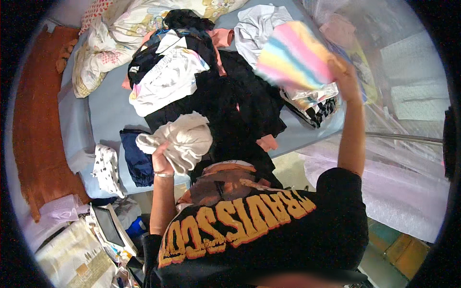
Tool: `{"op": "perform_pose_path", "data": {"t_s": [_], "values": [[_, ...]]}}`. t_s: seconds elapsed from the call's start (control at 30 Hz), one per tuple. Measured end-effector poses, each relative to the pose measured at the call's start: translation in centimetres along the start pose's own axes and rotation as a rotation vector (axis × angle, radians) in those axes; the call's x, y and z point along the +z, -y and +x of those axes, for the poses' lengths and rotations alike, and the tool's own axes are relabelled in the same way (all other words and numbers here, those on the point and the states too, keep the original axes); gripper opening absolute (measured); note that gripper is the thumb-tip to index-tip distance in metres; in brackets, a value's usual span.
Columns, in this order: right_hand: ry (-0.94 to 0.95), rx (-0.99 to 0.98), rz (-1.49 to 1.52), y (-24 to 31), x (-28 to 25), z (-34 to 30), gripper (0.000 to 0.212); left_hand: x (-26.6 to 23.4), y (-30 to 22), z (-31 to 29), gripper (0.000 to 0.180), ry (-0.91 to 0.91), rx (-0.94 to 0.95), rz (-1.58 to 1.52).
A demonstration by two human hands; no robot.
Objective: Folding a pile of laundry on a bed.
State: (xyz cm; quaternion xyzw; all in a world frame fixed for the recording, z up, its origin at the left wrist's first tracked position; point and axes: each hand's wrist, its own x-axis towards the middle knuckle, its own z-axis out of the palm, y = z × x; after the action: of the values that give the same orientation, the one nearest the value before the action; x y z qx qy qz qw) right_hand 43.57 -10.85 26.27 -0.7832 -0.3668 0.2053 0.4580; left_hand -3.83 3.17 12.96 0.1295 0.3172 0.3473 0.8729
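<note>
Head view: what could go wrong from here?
1. The striped pastel cloth in the right hand overlaps the folded clothes in view; a sweep might knock them askew.
2. The off-white cloth, bunched in the left hand, could slip loose.
3. The black-spotted white cloth lies at the bed's near edge; a bump might drop it.

This looked like a bedroom in a home. A big bed with a light blue sheet filled the middle of the frame. A puffy quilt with little bears on it lay at the upper left. A thin see-through net hung on the right. Lots of clothes sat in heaps on the bed.
</note>
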Motion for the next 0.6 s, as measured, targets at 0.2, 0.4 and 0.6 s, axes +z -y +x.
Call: {"op": "perform_pose_path", "data": {"t_s": [0.2,0.4,0.6], "values": [[-0.1,-0.374,-0.684,-4.7,0.1,3.9,0.034,-1.4,-1.2,-1.6,0.049,0.009,0.024,-0.086],[0.305,-0.092,-0.727,-21.8,7.0,1.0,0.055,-1.2,-1.4,0.3,0.039,-0.119,0.139,-0.014],[0.403,-0.26,-0.651,-20.9,16.3,-4.4,0.048,-3.1,-9.5,-4.5,0.03,-0.066,0.425,-0.182]]}}
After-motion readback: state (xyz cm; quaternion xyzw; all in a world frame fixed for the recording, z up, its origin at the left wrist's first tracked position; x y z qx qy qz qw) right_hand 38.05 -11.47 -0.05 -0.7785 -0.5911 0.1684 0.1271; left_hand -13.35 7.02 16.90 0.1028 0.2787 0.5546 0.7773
